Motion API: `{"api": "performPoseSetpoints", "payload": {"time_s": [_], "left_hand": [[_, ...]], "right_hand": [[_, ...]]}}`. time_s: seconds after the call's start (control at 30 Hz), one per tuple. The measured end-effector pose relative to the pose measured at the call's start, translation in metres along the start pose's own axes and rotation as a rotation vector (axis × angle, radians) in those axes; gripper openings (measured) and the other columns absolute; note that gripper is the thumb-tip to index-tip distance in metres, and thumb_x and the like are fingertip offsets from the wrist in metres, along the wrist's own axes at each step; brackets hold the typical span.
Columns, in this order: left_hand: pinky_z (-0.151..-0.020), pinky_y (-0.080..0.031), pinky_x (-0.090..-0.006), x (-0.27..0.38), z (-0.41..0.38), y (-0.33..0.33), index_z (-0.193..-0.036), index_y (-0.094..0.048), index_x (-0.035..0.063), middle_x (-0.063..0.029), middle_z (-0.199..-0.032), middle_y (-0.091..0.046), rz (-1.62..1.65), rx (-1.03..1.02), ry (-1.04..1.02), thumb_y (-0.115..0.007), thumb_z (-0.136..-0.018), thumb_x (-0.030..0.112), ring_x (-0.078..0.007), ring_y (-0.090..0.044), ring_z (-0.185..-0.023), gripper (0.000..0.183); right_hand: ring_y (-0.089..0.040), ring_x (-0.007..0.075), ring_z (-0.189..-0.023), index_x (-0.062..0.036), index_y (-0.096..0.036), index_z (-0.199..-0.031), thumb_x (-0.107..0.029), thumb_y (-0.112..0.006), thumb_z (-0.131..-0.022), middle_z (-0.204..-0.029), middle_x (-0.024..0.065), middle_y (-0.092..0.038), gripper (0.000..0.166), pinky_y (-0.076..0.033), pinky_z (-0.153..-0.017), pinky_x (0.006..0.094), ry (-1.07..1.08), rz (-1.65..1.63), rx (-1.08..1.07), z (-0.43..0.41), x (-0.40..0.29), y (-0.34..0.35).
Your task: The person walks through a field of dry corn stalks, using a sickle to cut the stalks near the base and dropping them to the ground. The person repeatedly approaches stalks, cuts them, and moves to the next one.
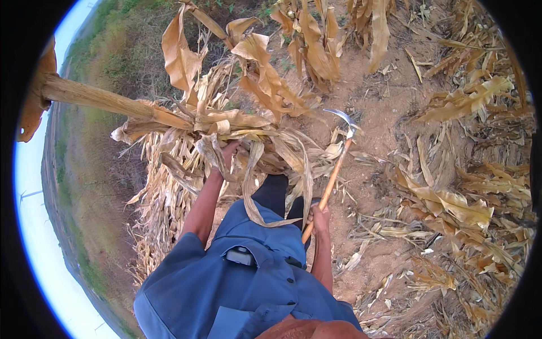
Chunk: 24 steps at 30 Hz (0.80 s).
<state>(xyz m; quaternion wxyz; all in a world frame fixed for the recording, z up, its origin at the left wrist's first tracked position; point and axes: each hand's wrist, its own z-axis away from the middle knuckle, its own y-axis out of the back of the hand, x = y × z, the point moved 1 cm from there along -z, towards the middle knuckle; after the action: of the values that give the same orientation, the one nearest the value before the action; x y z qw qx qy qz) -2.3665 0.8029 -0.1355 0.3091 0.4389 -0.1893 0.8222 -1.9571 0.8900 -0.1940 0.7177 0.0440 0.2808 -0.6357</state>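
Note:
A sickle with a long wooden handle [337, 169] is in my right hand [319, 218], gripped near the handle's lower end. Its curved metal blade [342, 115] points away from me, over bare soil. My left hand [230, 151] is closed around a bunch of dry corn stalks, its fingers partly hidden by withered leaves [211, 154]. One thick stalk [106, 101] from this bunch juts out to the left, close to the camera. Long curled leaves [254, 182] hang from the bunch in front of my legs.
Dry corn plants [315, 46] stand ahead. Cut stalks and leaves [453, 203] lie across the brown soil [372, 114] at right. A heap of dry husks and leaves [159, 212] lies at left, beside a brushy slope [93, 169]. Wind turbines [30, 195] show far off.

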Motion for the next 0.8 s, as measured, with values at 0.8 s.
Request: {"api": "performPoseSetpoints", "payload": {"time_s": [0.8], "left_hand": [[-0.083,-0.052,-0.0395,0.180,-0.272,-0.091,-0.111,-0.064,-0.0082,-0.0203,-0.107,-0.070,-0.979,-0.175,-0.583,-0.076,-0.077,0.040,-0.0284,-0.067,-0.091,0.060]], "right_hand": [[-0.045,0.0118,-0.043,-0.0053,-0.048,-0.095,-0.002,-0.051,-0.092,-0.066,0.0033,-0.048,0.005,-0.041,-0.039,0.0292,-0.077,0.354,-0.218,-0.063,-0.035,-0.216]]}}
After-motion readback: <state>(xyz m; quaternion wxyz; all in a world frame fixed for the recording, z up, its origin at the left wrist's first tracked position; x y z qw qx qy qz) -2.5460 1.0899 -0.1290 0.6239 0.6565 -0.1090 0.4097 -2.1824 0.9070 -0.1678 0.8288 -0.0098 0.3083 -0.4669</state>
